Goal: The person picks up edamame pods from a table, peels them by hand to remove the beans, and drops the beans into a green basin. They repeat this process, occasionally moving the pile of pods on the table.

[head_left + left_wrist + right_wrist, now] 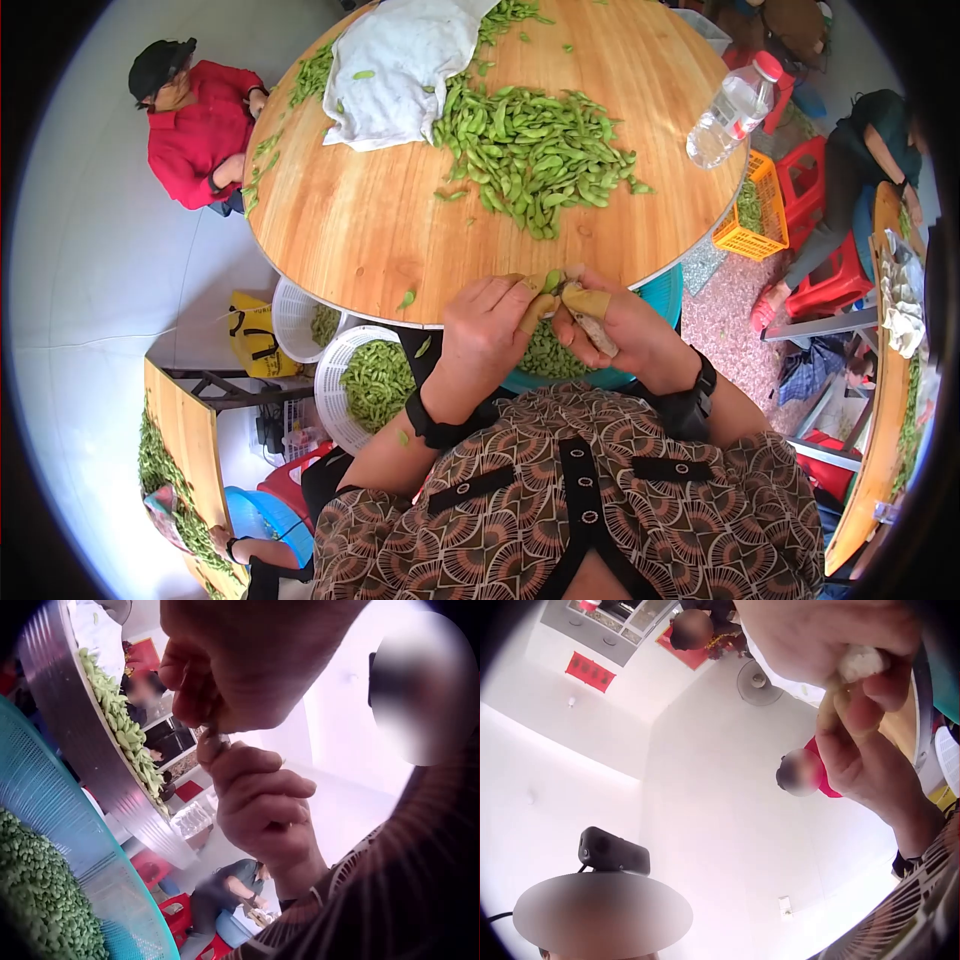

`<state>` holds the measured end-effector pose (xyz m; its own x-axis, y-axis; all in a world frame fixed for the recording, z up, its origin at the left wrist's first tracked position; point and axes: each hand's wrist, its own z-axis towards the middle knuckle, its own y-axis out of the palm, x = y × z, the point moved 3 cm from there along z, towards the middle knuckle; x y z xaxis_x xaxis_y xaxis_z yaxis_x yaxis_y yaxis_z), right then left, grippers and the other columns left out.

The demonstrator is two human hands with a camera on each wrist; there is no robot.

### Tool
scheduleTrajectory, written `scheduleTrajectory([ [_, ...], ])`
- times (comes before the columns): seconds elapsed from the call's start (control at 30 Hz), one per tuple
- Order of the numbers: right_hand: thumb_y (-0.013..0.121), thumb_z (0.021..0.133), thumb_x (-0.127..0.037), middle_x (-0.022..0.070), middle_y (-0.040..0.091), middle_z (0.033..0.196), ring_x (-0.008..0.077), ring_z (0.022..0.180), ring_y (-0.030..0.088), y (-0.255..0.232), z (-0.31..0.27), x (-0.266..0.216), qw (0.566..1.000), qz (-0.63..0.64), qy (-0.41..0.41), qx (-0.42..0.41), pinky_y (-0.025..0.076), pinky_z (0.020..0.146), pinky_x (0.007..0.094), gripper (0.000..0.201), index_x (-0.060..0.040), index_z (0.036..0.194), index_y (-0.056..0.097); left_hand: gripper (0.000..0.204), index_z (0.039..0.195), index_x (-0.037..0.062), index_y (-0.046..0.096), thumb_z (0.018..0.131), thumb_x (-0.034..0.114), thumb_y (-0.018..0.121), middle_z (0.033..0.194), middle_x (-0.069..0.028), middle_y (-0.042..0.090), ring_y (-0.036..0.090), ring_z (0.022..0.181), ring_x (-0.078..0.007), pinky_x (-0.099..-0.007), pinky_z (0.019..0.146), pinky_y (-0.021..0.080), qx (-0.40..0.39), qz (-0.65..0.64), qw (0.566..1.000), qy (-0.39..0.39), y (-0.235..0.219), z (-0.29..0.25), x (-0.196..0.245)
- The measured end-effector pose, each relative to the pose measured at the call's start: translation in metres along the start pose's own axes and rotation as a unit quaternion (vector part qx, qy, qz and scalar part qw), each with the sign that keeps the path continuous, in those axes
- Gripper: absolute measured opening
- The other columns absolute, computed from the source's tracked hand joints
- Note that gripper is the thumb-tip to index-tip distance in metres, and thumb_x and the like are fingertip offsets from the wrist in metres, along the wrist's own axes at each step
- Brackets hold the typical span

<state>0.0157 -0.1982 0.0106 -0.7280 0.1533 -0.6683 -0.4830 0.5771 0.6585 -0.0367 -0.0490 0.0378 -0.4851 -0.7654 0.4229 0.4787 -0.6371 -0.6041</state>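
Over the near table edge in the head view, the left hand (487,325) pinches a green pod (552,281) between thumb and forefinger. The right hand (635,335) meets it at the fingertips, its fingers curled round a pale object (597,337); what that is cannot be told. Yellowish coverings wrap some fingertips of both hands. In the right wrist view the pale object (862,664) shows inside the right hand (817,634), close to the left fingers. The left wrist view has the left hand (240,656) touching the right hand (262,802); the pod is not distinguishable there.
A pile of pods (540,155) lies on the round table (350,230), beside a white cloth (400,70) and a plastic bottle (735,110). Below are a teal basket (668,290) and white baskets (330,375) with green contents. A person in red (200,125) is at the left.
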Motion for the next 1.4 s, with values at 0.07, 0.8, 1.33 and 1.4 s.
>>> scheduleTrajectory([
  [0.07,0.046,0.097,-0.020,0.0077,0.058,0.068,0.0134,0.037,0.043,0.001,-0.002,-0.001,0.998,-0.048,-0.001,0.038,0.030,0.033,0.0244,0.016,-0.0106,0.111,0.046,0.016,0.094,0.0017,0.063,0.080,-0.005,0.063,0.080,-0.0123,0.062,0.060,0.066,-0.0228,-0.0266,0.058,0.047,-0.006,-0.039,0.998,-0.043,0.002,-0.001,0.000],
  [0.8,0.064,0.078,-0.003,0.0038,0.055,0.069,0.0089,0.062,0.055,-0.017,-0.005,-0.014,0.830,-0.484,-0.218,0.172,0.045,0.058,0.0277,0.017,-0.0016,0.093,0.058,0.013,0.104,0.0004,0.053,0.091,-0.002,0.053,0.083,-0.0081,0.062,0.058,0.062,-0.0118,-0.0241,0.057,0.047,-0.125,-0.260,0.922,-0.260,0.017,-0.012,0.005],
  [1.33,0.058,0.084,-0.005,-0.0017,0.048,0.066,0.0060,0.052,0.042,-0.007,-0.005,-0.006,0.955,-0.287,-0.021,0.070,0.031,0.046,0.0217,0.007,-0.0046,0.091,0.055,0.023,0.091,0.0045,0.060,0.070,-0.004,0.060,0.083,-0.0141,0.058,0.056,0.078,-0.0353,-0.0417,0.070,0.048,-0.093,0.105,0.984,-0.106,-0.016,-0.031,-0.032],
  [1.4,0.059,0.083,-0.006,-0.0005,0.051,0.068,0.0064,0.053,0.043,-0.012,-0.013,-0.005,0.948,-0.311,-0.016,0.060,0.035,0.048,0.0231,0.007,-0.0045,0.089,0.055,0.026,0.090,0.0064,0.061,0.067,-0.005,0.058,0.083,-0.0139,0.060,0.058,0.079,-0.0352,-0.0439,0.072,0.048,-0.064,0.240,0.955,-0.162,-0.046,-0.057,-0.061],
])
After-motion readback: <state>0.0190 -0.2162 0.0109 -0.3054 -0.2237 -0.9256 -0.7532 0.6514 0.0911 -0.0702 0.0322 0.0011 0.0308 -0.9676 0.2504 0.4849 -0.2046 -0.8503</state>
